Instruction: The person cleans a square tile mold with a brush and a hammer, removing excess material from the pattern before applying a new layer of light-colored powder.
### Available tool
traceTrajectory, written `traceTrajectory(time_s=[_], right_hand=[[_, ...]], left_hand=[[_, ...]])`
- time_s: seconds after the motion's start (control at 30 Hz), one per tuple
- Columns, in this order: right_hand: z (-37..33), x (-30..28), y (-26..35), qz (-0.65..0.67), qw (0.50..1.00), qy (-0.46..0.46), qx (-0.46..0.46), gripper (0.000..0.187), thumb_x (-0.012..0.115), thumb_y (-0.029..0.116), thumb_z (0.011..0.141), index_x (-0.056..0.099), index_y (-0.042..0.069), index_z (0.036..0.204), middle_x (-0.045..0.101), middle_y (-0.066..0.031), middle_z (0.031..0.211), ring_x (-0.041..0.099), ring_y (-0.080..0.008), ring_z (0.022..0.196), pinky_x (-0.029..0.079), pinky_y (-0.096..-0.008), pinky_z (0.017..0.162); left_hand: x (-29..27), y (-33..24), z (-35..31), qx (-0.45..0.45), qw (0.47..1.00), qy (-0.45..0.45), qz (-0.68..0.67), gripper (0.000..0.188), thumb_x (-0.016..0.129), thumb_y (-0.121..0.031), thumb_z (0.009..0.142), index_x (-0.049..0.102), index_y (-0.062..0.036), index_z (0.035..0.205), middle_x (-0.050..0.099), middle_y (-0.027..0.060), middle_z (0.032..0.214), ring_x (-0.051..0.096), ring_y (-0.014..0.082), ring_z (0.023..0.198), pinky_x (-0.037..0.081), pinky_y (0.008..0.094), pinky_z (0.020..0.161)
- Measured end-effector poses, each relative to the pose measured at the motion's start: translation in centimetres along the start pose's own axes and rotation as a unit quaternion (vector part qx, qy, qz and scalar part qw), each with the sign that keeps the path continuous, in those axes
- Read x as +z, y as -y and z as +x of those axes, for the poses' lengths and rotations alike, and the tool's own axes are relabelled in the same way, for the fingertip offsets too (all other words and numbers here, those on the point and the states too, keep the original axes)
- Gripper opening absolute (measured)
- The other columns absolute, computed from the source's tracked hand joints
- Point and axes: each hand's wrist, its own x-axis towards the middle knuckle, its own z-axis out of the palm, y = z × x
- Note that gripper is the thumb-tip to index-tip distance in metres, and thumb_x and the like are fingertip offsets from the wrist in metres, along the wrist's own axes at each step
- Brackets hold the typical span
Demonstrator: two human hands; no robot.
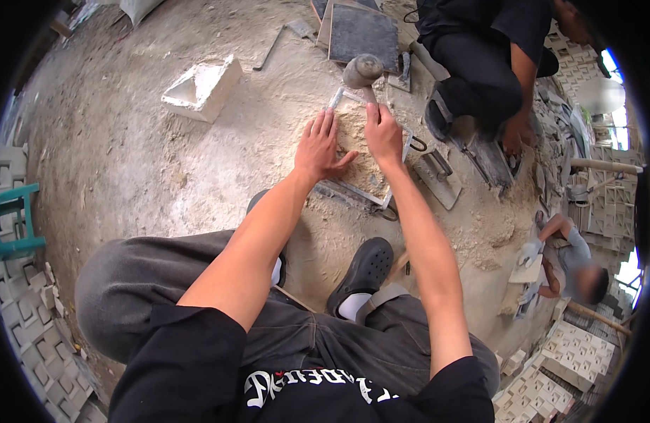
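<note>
My right hand (383, 134) grips the handle of a mallet (363, 70) with a rounded grey head, held over the far side of a square mold frame (378, 200). Sandy, pale material (360, 134) fills the frame. My left hand (319, 146) lies with fingers stretched out on the left side of the frame and its fill, thumb spread to the right. Beside the frame's right edge rests a flat trowel (437, 178) on the ground. A dark wire loop (418, 144) sticks out from that same edge.
A white hollow block (202, 89) sits at the far left. Dark square boards (363, 35) and a metal rod tool (270, 48) lie beyond the frame. One co-worker (473, 63) crouches at far right; another person (571, 261) works farther right. A green stool (15, 220) stands left.
</note>
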Motion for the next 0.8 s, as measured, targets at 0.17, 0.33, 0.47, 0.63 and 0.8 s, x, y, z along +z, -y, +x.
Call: traceTrajectory(time_s=[0.17, 0.33, 0.47, 0.63, 0.8], right_hand=[[0.3, -0.3, -0.4, -0.025, 0.996, 0.077, 0.042, 0.043, 0.041, 0.046, 0.103, 0.064, 0.009, 0.105, 0.069, -0.0254, 0.08, 0.067, -0.0479, 0.082, 0.051, -0.056, 0.069], [-0.8, 0.4, 0.3, 0.046, 0.999, -0.026, 0.009, 0.044, 0.043, 0.046, 0.102, 0.065, 0.008, 0.108, 0.069, -0.0242, 0.082, 0.067, -0.0476, 0.086, 0.051, -0.0566, 0.072], [-0.1, -0.1, -1.6, -0.051, 0.998, 0.026, -0.009, 0.043, 0.043, 0.045, 0.103, 0.064, 0.008, 0.108, 0.069, -0.023, 0.077, 0.067, -0.047, 0.077, 0.051, -0.055, 0.065], [-1.2, -0.4, -1.1, 0.009, 0.998, -0.056, -0.016, 0.043, 0.043, 0.045, 0.103, 0.065, 0.008, 0.108, 0.07, -0.0222, 0.076, 0.069, -0.0454, 0.078, 0.052, -0.0546, 0.066], [-0.2, -1.8, -0.4, -0.055, 0.998, 0.03, 0.027, 0.042, 0.043, 0.044, 0.103, 0.065, 0.009, 0.105, 0.071, -0.0235, 0.082, 0.068, -0.047, 0.082, 0.052, -0.0546, 0.071]], left_hand=[[-0.2, -0.3, 0.0, -0.001, 1.0, 0.001, -0.007, 0.102, 0.046, -0.072, 0.089, 0.029, 0.0074, 0.151, 0.027, 0.0235, 0.159, 0.023, 0.0337, 0.15, 0.018, 0.044, 0.123], [-0.1, 0.1, -0.1, 0.005, 1.0, -0.012, 0.008, 0.102, 0.047, -0.072, 0.088, 0.03, 0.0068, 0.15, 0.03, 0.0225, 0.159, 0.025, 0.0334, 0.149, 0.02, 0.0447, 0.121], [0.0, -0.5, 0.1, 0.001, 1.0, -0.003, -0.011, 0.102, 0.047, -0.072, 0.09, 0.029, 0.0072, 0.151, 0.027, 0.0234, 0.159, 0.022, 0.034, 0.15, 0.018, 0.044, 0.123], [-0.3, -0.4, 0.0, 0.001, 1.0, 0.002, -0.009, 0.101, 0.048, -0.071, 0.089, 0.029, 0.007, 0.151, 0.027, 0.0233, 0.159, 0.023, 0.034, 0.15, 0.019, 0.0438, 0.122], [-0.2, 0.2, -0.1, 0.0, 1.0, -0.002, 0.0, 0.101, 0.049, -0.07, 0.089, 0.028, 0.007, 0.151, 0.028, 0.0231, 0.159, 0.024, 0.0345, 0.149, 0.021, 0.0447, 0.122]])
